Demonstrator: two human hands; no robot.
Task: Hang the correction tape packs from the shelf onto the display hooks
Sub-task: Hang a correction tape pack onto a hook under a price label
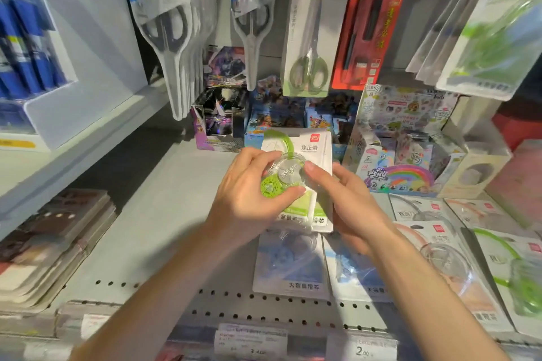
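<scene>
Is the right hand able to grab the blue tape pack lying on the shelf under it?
Probably not yet. The right hand and the left hand both grip the green correction tape pack, so it is busy. The blue pack lies uncovered on the shelf just below, nothing blocking it.

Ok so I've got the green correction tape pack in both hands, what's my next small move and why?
Probably lift the green pack toward the hanging packs upper right: both your left hand and right hand hold it above the shelf, not yet hung.
</scene>
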